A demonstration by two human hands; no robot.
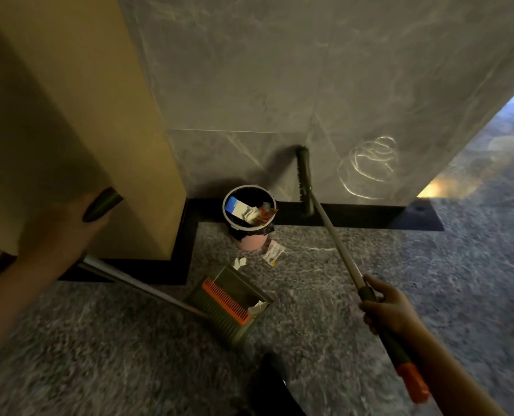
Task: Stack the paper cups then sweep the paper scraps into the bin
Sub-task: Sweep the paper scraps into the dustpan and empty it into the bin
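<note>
While the pink bin (pixel 249 243) stands on the floor (pixel 159 355) against the dark skirting, crammed with a blue-and-white carton and crumpled wrappers, two paper scraps (pixel 240 262) lie just in front of it and another sits inside the green dustpan (pixel 219 309). The right hand (pixel 383 306) is curled round the broom (pixel 340 250), whose head is raised against the grey wall (pixel 370 85). The left hand (pixel 54 235), close and blurred, grips the green end of the dustpan's long handle.
</note>
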